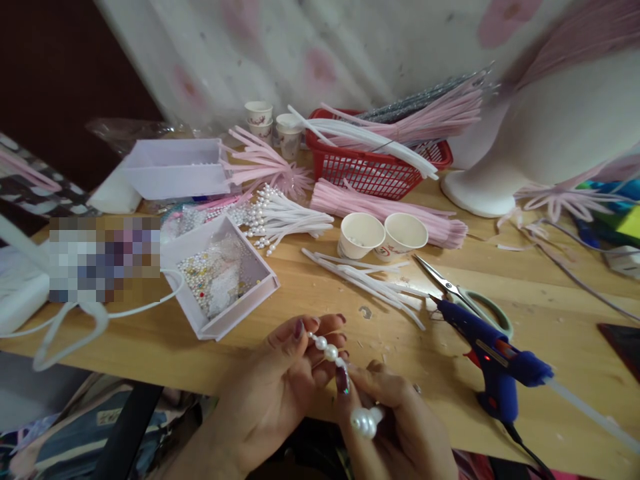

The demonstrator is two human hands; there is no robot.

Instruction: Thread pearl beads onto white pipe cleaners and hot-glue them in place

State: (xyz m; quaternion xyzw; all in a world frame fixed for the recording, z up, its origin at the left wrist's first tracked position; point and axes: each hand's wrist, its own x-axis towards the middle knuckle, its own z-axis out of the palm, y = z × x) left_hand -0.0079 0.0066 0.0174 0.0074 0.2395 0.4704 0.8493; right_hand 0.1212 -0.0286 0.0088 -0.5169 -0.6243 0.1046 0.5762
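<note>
Above the table's front edge, my left hand [295, 367] pinches the tip of a short string of white pearl beads [326, 349] between thumb and forefinger, its other fingers curled loosely behind. My right hand [395, 407] grips the lower end of the same string with the thumb pressed on it. A larger ridged pearly white piece [367, 421] shows against my right hand; how it is attached, I cannot tell. Beyond my hands lie white pipe cleaners [370, 283] and a bundle of white stems with pearl tips [287, 217].
A blue hot glue gun [493, 353] with its red light on lies to the right, near scissors [457, 287]. Paper cups [363, 235], a box of beads [220, 280], pink pipe cleaners [390, 210], a red basket [370, 170] and a white foam mannequin head [565, 113] stand farther back.
</note>
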